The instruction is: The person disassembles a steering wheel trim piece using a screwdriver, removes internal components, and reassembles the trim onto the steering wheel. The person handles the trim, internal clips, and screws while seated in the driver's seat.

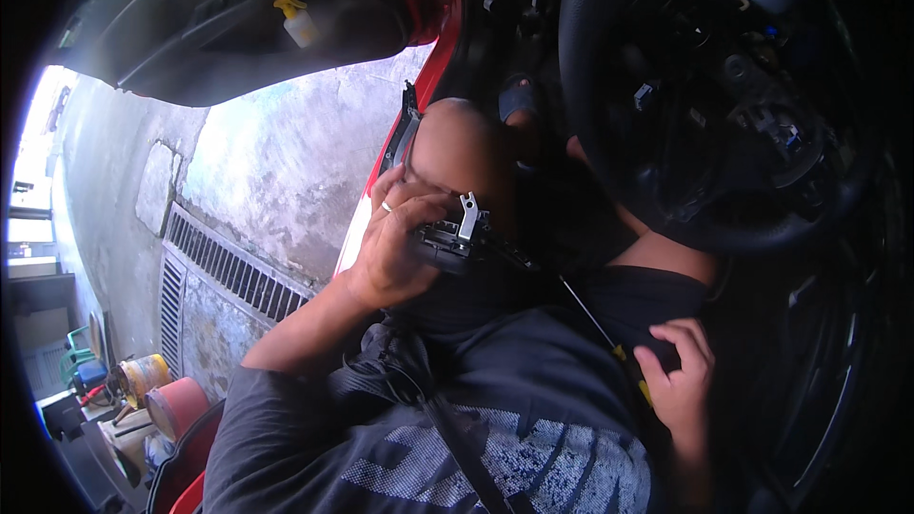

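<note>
My left hand (400, 228) grips a black plastic part (443, 243) with a silver metal bracket (468, 216), held above my left thigh by the knee. A thin dark piece trails from the part toward my lap. A screwdriver (590, 309) with a yellow-and-black handle lies slanting across my lap. My right hand (678, 371) rests beside its handle, thumb apart from loosely curled fingers; whether it touches the handle is unclear.
The steering wheel (590, 133) and its exposed column fill the upper right. At left, the open car door (228, 19) holds a yellow-topped spray bottle (298, 24). Outside are concrete ground (267, 143), a drain grate (228, 266) and several buckets (176, 405).
</note>
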A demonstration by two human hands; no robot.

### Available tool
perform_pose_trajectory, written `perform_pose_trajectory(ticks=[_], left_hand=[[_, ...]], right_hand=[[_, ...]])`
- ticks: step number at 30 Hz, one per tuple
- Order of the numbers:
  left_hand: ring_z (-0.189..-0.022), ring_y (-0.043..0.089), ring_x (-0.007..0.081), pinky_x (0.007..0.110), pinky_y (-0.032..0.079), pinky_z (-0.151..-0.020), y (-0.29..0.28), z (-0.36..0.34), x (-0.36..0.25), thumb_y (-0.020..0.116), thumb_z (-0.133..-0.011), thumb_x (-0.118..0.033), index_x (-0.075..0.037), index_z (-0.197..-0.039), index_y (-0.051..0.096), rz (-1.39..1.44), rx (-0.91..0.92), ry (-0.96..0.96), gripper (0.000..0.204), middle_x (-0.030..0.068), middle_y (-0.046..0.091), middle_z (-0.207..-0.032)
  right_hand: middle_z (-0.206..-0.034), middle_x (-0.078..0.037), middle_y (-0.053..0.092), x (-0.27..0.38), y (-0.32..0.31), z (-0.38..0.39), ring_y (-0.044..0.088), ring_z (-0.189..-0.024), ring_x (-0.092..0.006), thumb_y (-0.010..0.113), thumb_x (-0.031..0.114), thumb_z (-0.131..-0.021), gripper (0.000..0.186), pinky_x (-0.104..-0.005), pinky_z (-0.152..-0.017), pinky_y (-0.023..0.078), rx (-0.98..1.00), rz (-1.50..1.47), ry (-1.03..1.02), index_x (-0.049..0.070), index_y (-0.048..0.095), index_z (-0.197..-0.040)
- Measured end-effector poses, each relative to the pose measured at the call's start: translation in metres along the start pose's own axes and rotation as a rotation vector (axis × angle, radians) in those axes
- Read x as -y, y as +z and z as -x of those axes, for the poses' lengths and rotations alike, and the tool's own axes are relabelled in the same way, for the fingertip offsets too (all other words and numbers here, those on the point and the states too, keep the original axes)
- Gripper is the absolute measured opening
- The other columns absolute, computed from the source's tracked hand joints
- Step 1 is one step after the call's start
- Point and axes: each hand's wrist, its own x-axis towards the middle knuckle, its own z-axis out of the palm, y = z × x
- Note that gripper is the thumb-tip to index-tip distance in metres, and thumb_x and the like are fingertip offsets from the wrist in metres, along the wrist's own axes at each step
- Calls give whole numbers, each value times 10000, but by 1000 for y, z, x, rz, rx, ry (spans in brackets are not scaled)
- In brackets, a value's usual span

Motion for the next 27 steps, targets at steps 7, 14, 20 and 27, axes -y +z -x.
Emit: perform_pose_trajectory(ticks=[7, 14, 20, 27], left_hand=[[-1187, 735, 342, 650, 308, -1248, 7, 7, 5, 884, -735, -28, -89, -1280, 533, 33, -40, -76, 651, 129, 764, -1260], [-1195, 727, 302, 617, 306, -1252, 6, 12, 15, 909, -710, -17, -111, -1231, 569, 82, -101, -110, 629, 87, 780, -1245], [-1204, 722, 291, 613, 311, -1241, 5, 17, 19, 903, -695, -18, -116, -1202, 593, 118, -98, -129, 602, 79, 781, -1268], [-1218, 717, 307, 607, 301, -1248, 2, 20, 21, 859, -641, 10, -102, -1156, 639, 156, -90, -125, 571, 82, 781, -1272]], right_hand=[[-907, -104, 753, 73, 77, -115, 715, -817, -287, 904, -37, -794, 227, -382, -735, 577, -31, -253, -411, 25, 777, -972], [-930, -94, 748, 83, 132, -146, 700, -872, -291, 908, -44, -763, 277, -396, -765, 573, 26, -222, -450, 44, 778, -991], [-933, -77, 733, 87, 151, -149, 690, -866, -284, 910, -56, -707, 329, -400, -766, 572, -9, -187, -513, 46, 788, -995], [-932, -53, 730, 84, 161, -149, 684, -864, -260, 901, -72, -671, 356, -391, -760, 566, -73, -142, -626, 43, 817, -998]])
